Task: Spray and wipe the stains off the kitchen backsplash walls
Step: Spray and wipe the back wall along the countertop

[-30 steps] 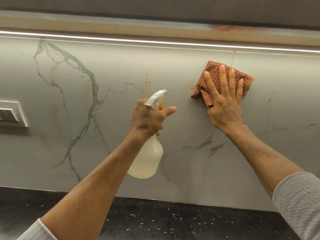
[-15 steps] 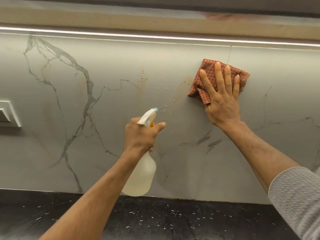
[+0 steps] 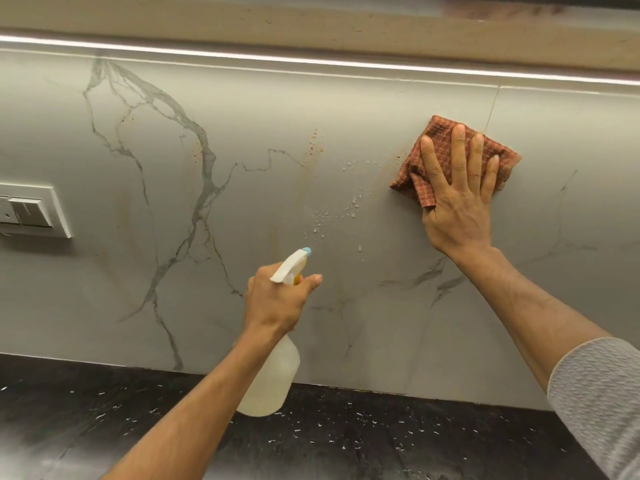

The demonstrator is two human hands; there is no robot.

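Note:
The grey marble backsplash (image 3: 346,109) carries brown stains (image 3: 313,143) near its middle, with fresh spray droplets (image 3: 353,199) just right of them. My left hand (image 3: 277,299) grips a translucent spray bottle (image 3: 273,379) by its white trigger head, nozzle aimed at the wall below the droplets. My right hand (image 3: 457,199) lies flat with fingers spread, pressing an orange checked cloth (image 3: 440,133) against the wall to the right of the droplets.
A white switch plate (image 3: 31,211) is mounted on the wall at far left. A black speckled countertop (image 3: 346,438) runs along the bottom. An LED strip (image 3: 311,62) glows under the cabinet edge above.
My left hand has dropped lower with the bottle, and droplets have appeared on the wall. The right hand stays pressed on the cloth at almost the same spot.

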